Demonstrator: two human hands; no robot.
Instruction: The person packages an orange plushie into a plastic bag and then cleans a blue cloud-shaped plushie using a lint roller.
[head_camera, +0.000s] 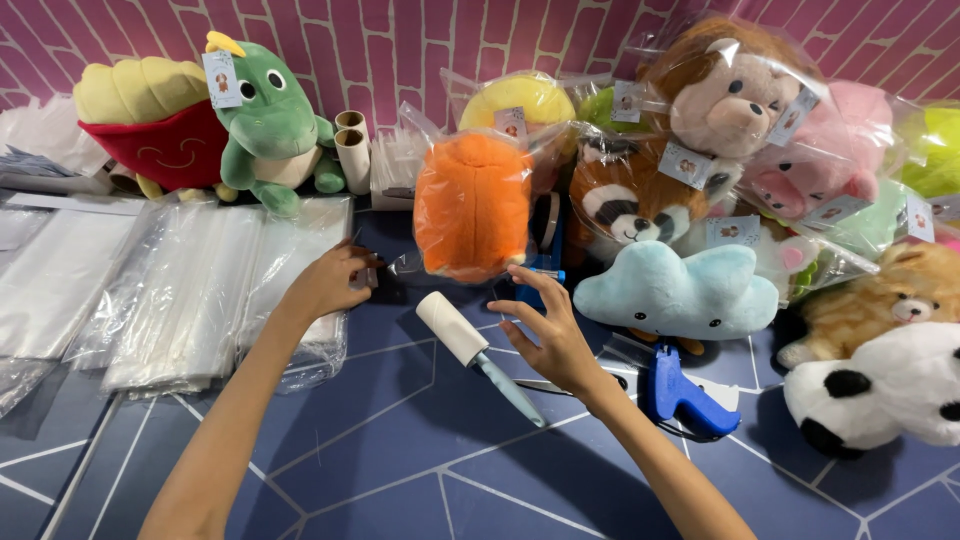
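An orange plush toy in a clear plastic bag (472, 205) stands upright at the middle of the blue floor mat. My left hand (330, 282) reaches to the bag's lower left edge, beside a stack of clear plastic bags (200, 290), fingers closed on something small that I cannot make out. My right hand (548, 330) hovers open with fingers spread just below and right of the orange toy, not touching it. A lint roller (470, 348) with a white head and grey-blue handle lies on the mat between my hands.
Bagged plush toys crowd the right: a blue cloud (675, 290), a raccoon-like one (625, 200), a brown bear (725, 90), a panda (885, 390). A blue tagging gun (685, 395) lies by my right wrist. A green dinosaur (270, 120) and a red-yellow plush (150, 125) stand back left.
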